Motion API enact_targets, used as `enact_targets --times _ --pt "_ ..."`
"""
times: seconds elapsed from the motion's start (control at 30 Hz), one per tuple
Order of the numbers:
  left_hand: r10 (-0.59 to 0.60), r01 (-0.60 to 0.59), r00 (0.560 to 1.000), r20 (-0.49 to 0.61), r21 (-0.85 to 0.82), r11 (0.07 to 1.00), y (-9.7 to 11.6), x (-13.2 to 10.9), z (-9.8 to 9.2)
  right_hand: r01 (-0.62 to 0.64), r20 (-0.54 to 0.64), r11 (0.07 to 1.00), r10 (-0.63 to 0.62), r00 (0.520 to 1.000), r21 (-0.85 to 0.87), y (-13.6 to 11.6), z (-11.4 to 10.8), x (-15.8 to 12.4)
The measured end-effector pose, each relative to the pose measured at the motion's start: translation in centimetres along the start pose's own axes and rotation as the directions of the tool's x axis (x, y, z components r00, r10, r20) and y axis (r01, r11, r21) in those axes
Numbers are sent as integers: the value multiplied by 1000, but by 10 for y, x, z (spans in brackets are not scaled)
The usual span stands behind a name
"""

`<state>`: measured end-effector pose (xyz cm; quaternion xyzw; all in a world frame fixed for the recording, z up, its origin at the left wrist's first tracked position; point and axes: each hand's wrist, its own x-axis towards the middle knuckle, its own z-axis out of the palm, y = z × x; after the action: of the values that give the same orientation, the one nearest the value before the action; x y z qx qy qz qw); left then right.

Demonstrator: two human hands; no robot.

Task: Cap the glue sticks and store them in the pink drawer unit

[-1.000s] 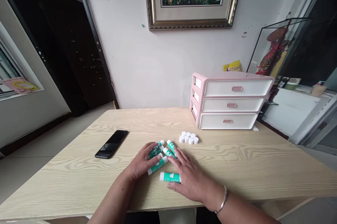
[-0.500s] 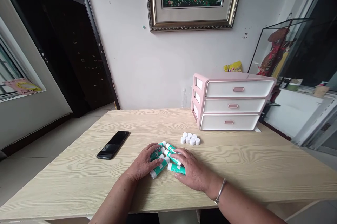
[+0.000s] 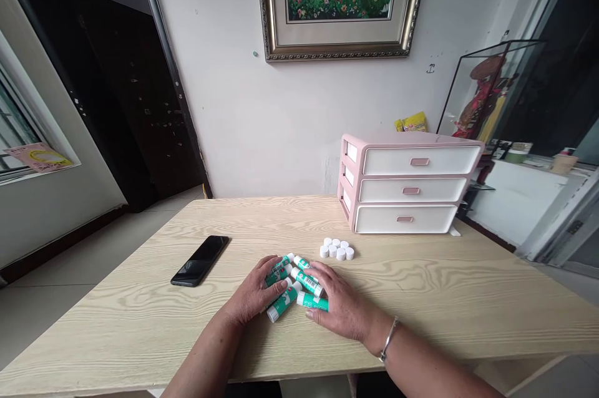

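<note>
Several green-and-white glue sticks [image 3: 306,282] lie in a loose group on the wooden table. My left hand [image 3: 256,291] rests over those on the left side, thumb stretched across a glue stick [image 3: 283,304] at the front. On the other side, my right hand [image 3: 340,299] curves around the right-hand ones, its fingers apart and its thumb by the nearest glue stick [image 3: 312,301]. Both hands touch the group without closing around any one stick; parts of some sticks are hidden beneath the fingers. Just beyond stands a cluster of small white caps [image 3: 337,249].
A black phone [image 3: 200,261] lies to the left on the table [image 3: 116,317]. At the back right stands a pink-and-white drawer unit [image 3: 412,184], with a yellow packet [image 3: 412,122] on top. A framed picture [image 3: 337,52] hangs on the wall behind.
The view has tilted up slightly. My right fingers have shifted a little, uncovering more of the middle glue stick and its barcode. My left hand stays nearly in place.
</note>
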<state>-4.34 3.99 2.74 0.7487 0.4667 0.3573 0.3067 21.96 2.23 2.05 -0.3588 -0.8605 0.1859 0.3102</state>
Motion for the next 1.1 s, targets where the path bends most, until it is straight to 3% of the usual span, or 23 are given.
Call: enact_targets --times 0.23,0.4,0.5,0.57,0.67,0.77,0.83,0.9,1.1 --pt "-70 62 996 -59 -121 991 6 -1 -2 42 -141 997 -32 989 69 1 -2 1" --pt "-257 218 961 -100 -296 930 24 -5 -13 -7 -253 975 64 965 222 -15 -15 10" --pt "-243 169 957 -155 -383 908 42 -2 -25 -67 -251 869 214 944 491 -31 -30 25" --pt "-150 45 975 -164 -515 856 53 5 -33 -65 -146 681 248 958 730 -41 -42 39" --pt "82 -102 995 -64 -776 622 67 18 -40 -126 121 279 38 992 952 -52 -60 61" --pt "333 -24 937 103 -935 355 77 32 -39 -247 240 16 -311 920 969 -56 -70 80" --pt "431 53 888 163 -965 257 83 41 -35 -281 218 -73 -462 860 957 -54 -73 92" --pt "470 107 860 199 -970 217 91 50 -31 -305 200 -113 -537 819 946 -51 -75 102" --pt "636 195 716 288 -957 214 108 70 -30 -375 170 -184 -656 735 908 -35 -74 120"
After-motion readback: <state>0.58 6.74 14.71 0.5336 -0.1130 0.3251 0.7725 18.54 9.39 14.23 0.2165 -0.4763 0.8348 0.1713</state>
